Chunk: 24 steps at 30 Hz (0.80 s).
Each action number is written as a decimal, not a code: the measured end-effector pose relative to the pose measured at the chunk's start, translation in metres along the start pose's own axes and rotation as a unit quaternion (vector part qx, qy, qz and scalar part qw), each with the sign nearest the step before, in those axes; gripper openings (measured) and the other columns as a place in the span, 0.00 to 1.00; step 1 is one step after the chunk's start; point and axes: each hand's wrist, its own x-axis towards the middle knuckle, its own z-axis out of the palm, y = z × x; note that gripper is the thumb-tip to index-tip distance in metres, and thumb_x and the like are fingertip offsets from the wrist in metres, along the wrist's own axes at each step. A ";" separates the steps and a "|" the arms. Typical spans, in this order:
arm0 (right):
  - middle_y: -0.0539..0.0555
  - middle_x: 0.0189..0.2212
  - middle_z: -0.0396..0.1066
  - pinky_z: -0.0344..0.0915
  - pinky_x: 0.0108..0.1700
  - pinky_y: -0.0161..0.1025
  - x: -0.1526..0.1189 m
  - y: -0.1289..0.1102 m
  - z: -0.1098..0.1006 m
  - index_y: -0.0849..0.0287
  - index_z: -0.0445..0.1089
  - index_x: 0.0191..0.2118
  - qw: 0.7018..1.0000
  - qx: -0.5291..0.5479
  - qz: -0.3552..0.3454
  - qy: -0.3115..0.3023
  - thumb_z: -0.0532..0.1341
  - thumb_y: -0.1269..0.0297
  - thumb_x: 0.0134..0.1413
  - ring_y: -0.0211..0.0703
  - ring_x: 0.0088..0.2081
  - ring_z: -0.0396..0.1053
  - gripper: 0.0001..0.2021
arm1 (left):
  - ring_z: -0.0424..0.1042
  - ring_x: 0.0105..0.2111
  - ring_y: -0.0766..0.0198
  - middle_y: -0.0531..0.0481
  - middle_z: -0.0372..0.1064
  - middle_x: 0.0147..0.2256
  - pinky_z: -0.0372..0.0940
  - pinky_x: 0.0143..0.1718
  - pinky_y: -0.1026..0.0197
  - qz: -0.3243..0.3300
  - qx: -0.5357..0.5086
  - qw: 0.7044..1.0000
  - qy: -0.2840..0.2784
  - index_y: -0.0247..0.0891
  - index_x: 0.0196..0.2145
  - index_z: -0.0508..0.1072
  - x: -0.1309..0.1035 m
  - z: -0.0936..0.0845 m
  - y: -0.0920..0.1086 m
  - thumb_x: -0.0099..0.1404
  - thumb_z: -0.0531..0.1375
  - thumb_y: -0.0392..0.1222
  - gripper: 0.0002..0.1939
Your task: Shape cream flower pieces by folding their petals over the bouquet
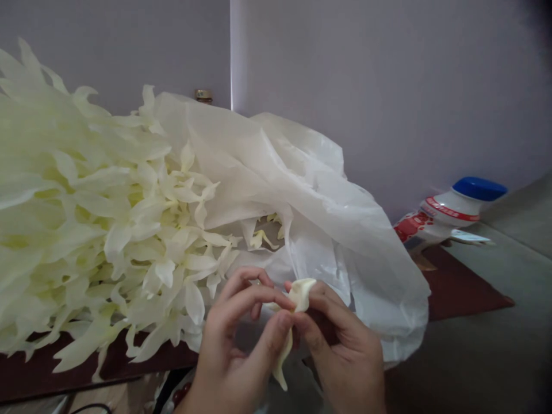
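Observation:
Between my two hands is a single cream-white flower (303, 293) with curling petals, one petal hanging down below the fingers. My left hand (241, 345) pinches it near the middle with thumb and index finger. From the other side, my right hand (349, 339) grips the same flower, thumb tip close to the left thumb. The fingers hide its centre. A large heap of similar cream flowers (121, 190) lies to the left. Just beyond my hands spreads a crumpled white plastic bag (336, 213), with a few small flowers (261, 237) visible in its opening.
At the right stands a tilted-looking white bottle (448, 210) with a blue cap and red label. A dark red tabletop (466, 290) shows under the bag and heap. A small jar lid (203, 94) peeks up behind the bag, against the grey wall (388, 86).

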 end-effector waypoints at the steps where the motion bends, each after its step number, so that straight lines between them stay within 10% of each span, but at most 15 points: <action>1: 0.46 0.26 0.73 0.71 0.26 0.23 0.001 0.001 0.000 0.46 0.81 0.39 1.000 -0.001 -0.003 -0.004 0.66 0.57 0.64 0.32 0.24 0.73 0.05 | 0.73 0.36 0.66 0.51 0.72 0.34 0.68 0.34 0.71 -0.029 -0.029 0.999 -0.002 0.46 0.33 0.82 0.002 -0.001 0.001 0.64 0.68 0.41 0.02; 12: 0.48 0.27 0.72 0.67 0.22 0.26 -0.002 0.009 -0.005 0.51 0.83 0.44 0.999 -0.011 -0.012 -0.045 0.68 0.74 0.57 0.32 0.23 0.69 0.12 | 0.63 0.25 0.71 0.50 0.71 0.31 0.55 0.23 0.70 -0.223 -0.169 0.958 -0.063 0.44 0.25 0.85 0.014 -0.011 -0.003 0.51 0.75 0.44 0.05; 24: 0.49 0.27 0.72 0.67 0.20 0.30 -0.001 0.008 -0.007 0.51 0.83 0.42 0.999 0.010 0.007 -0.045 0.68 0.72 0.58 0.35 0.21 0.68 0.10 | 0.72 0.33 0.69 0.51 0.72 0.29 0.68 0.35 0.71 -0.219 -0.238 0.945 -0.052 0.47 0.24 0.85 0.012 -0.007 -0.002 0.52 0.77 0.46 0.06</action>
